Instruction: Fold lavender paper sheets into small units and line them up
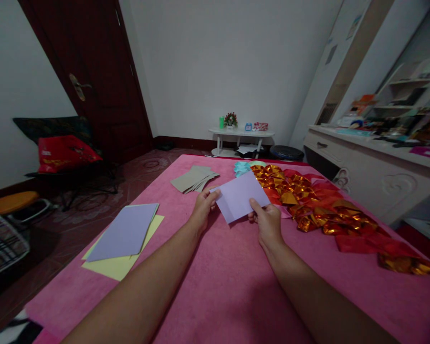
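Lavender paper sheet (241, 197): pinched in my left hand (203, 210) at 9 o'clock, my right hand (267, 223) at 5 o'clock; gold-and-red foil pieces (308, 198) at 3 o'clock.

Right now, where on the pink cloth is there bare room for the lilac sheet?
Bare pink cloth lies between the paper stack and left hand, and nearer than the right hand. Crowded: the right side, under gold foil folds.

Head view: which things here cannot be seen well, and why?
Head view only:
- Left hand and right hand: fingers beneath the lavender sheet hidden by it.
- Light-blue pieces: partly behind that sheet.
- Desk clutter: blurred, cut off by right edge.
- Small items on white table: too small.
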Demonstrator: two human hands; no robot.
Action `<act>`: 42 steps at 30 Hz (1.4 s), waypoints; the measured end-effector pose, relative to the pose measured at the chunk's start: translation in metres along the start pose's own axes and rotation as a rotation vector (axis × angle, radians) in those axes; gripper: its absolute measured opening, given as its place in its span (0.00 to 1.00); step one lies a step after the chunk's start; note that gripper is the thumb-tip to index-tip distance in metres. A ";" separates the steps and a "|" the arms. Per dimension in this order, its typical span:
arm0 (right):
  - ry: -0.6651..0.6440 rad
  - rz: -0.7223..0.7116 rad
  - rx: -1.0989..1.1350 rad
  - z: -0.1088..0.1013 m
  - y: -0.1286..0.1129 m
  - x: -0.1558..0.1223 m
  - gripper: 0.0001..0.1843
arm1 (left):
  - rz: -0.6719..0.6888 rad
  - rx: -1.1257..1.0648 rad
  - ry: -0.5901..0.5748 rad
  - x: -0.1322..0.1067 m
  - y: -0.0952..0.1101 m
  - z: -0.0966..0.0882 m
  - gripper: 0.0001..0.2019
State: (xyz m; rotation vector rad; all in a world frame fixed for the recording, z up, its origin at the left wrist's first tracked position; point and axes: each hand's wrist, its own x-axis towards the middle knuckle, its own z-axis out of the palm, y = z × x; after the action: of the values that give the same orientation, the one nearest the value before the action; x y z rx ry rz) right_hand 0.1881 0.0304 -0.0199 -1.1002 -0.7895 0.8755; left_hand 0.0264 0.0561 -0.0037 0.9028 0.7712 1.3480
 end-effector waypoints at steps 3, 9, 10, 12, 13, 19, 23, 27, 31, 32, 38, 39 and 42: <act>0.000 0.006 0.018 0.000 0.000 0.000 0.17 | 0.011 -0.048 -0.113 -0.001 0.002 0.000 0.27; -0.005 0.009 -0.014 0.000 0.001 0.001 0.17 | -0.012 -0.004 -0.166 -0.002 0.000 0.000 0.25; -0.019 0.005 -0.022 0.000 0.000 0.000 0.17 | -0.002 0.008 -0.175 -0.002 -0.001 0.000 0.23; -0.061 -0.003 -0.039 0.001 -0.001 -0.001 0.17 | 0.018 0.014 -0.193 -0.003 -0.004 0.001 0.23; -0.086 -0.007 -0.049 0.001 -0.001 -0.003 0.17 | 0.026 0.014 -0.194 -0.004 -0.005 0.001 0.22; -0.187 -0.059 -0.097 0.002 -0.006 -0.010 0.19 | 0.044 0.090 -0.041 0.000 -0.009 0.000 0.20; -0.151 -0.121 -0.129 0.001 -0.004 -0.006 0.24 | 0.057 0.145 -0.039 0.003 -0.005 -0.004 0.24; -0.080 -0.155 -0.084 0.000 0.000 0.002 0.23 | -0.100 0.277 -0.177 0.002 0.008 -0.014 0.25; -0.151 -0.105 -0.038 0.000 -0.001 0.003 0.25 | -0.267 0.471 -0.333 -0.002 0.022 -0.026 0.23; -0.188 -0.096 -0.045 0.001 -0.001 0.002 0.26 | -0.274 0.512 -0.350 -0.004 0.024 -0.028 0.21; -0.358 -0.081 -0.149 0.005 -0.002 -0.007 0.23 | -0.234 0.659 -0.362 -0.027 0.031 -0.033 0.20; -0.381 -0.080 -0.161 0.006 -0.002 -0.008 0.22 | -0.218 0.664 -0.354 -0.033 0.032 -0.033 0.20; -0.435 -0.061 -0.176 0.008 -0.003 -0.012 0.20 | -0.165 0.654 -0.360 -0.049 0.034 -0.033 0.17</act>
State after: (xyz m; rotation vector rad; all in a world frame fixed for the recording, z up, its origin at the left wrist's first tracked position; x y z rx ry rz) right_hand 0.1765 0.0219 -0.0161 -1.0440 -1.2741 1.0231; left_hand -0.0230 0.0105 0.0091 1.5080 0.9930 0.7503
